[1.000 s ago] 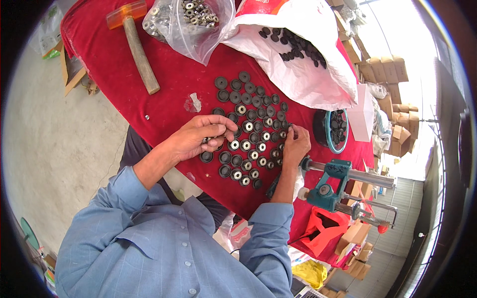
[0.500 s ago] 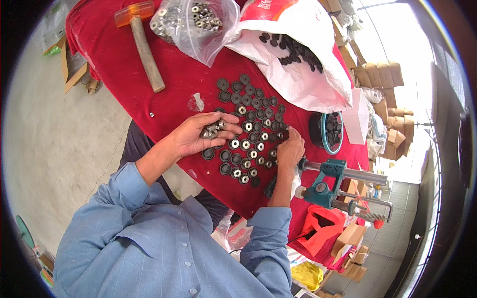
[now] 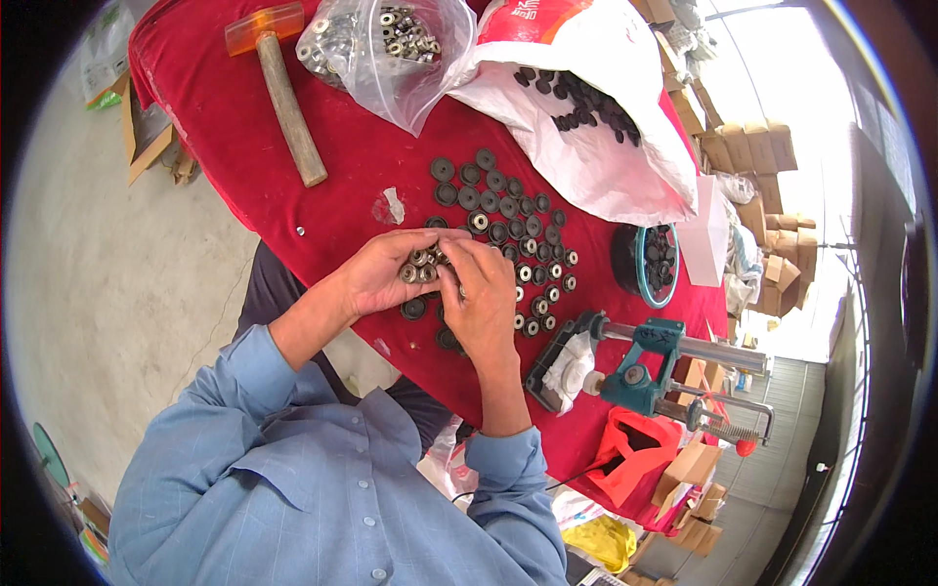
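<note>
The bearings (image 3: 420, 266) sit in the left hand (image 3: 373, 273), cupped around them; the right hand's (image 3: 481, 298) fingers bend over them, pinching or not I cannot tell. Probably light, hard and apt to roll, they suit a rim grip. Discs (image 3: 445, 169) crowd the worktop (image 3: 357, 127) below; a press (image 3: 645, 366) stands rightward.

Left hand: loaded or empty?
Loaded: several small metal rings show in the cupped left hand; the right hand partly covers it. Exact count: cannot tell.
</note>
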A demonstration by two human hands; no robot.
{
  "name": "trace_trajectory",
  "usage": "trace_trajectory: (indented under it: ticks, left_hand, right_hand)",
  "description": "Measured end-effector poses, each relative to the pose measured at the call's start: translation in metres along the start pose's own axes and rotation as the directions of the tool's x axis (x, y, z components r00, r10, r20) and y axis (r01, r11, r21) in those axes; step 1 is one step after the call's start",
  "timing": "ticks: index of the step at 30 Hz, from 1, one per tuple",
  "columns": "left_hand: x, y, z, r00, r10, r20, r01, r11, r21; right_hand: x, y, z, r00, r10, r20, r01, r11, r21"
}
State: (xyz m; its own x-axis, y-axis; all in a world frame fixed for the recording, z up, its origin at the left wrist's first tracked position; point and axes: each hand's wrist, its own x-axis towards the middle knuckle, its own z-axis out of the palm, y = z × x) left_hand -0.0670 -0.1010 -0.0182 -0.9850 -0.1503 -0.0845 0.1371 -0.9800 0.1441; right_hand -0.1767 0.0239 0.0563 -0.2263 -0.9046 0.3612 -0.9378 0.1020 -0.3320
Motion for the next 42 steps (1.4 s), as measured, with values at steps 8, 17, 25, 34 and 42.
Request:
trace_trajectory:
  ticks: [8, 17, 25, 34, 42]
  left_hand:
    - [-0.003, 0.003, -0.009, 0.994, -0.012, 0.106, 0.021, 0.996, -0.087]
    - [-0.002, 0.007, 0.010, 0.997, -0.051, 0.060, 0.049, 0.998, 0.027]
    - [-0.003, 0.007, 0.008, 0.998, -0.048, 0.047, 0.047, 0.999, 0.028]
    - [-0.003, 0.007, 0.012, 0.998, -0.044, 0.038, 0.043, 0.998, 0.037]
    - [-0.003, 0.006, 0.010, 0.998, -0.044, 0.042, 0.042, 0.998, 0.043]
  right_hand:
    - [0.004, 0.027, -0.009, 0.968, 0.170, -0.184, -0.171, 0.985, 0.009]
    - [0.005, 0.152, -0.035, 0.876, 0.375, -0.303, -0.455, 0.850, -0.264]
    - [0.000, 0.156, -0.024, 0.898, 0.383, -0.216, -0.436, 0.839, -0.326]
    - [-0.010, 0.153, -0.022, 0.923, 0.284, -0.258, -0.349, 0.902, -0.254]
    - [-0.014, 0.150, -0.020, 0.930, 0.274, -0.245, -0.333, 0.909, -0.249]
